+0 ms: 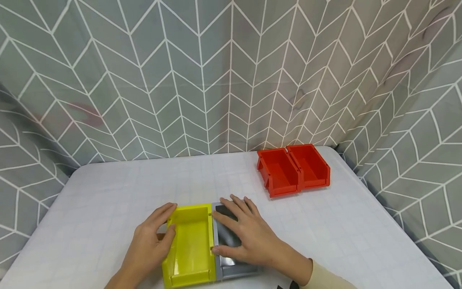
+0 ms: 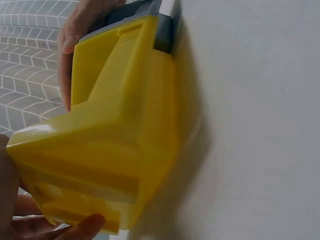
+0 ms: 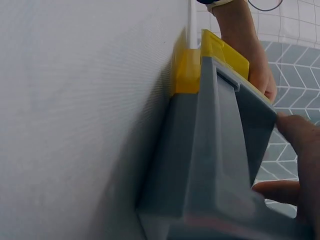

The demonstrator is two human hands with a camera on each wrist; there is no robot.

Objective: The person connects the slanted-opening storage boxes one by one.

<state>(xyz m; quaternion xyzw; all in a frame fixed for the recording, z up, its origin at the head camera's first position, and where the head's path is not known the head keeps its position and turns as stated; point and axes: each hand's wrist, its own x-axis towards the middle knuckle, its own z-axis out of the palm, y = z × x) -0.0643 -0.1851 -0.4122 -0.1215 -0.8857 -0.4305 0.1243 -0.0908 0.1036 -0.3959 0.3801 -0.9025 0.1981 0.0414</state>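
A yellow storage bin [image 1: 191, 245] and a grey storage bin [image 1: 232, 271] stand side by side on the table, long walls touching. My left hand [image 1: 149, 241] holds the yellow bin's outer left wall, its thumb near the rim and its fingertips by the far corner. Several of its fingers [image 2: 90, 226] lie low against the yellow outer wall in the left wrist view. Over the grey bin spreads my right hand [image 1: 249, 233], thumb and forefinger touching the rim where both bins meet. This hand hides part of the grey bin's inside.
Two red storage bins [image 1: 279, 172] stand side by side at the back right of the white-covered table [image 1: 126, 184]. Patterned grey curtains [image 1: 202, 80] hang behind the table and along its sides. A small dark object [image 1: 294, 285] shows by the right sleeve.
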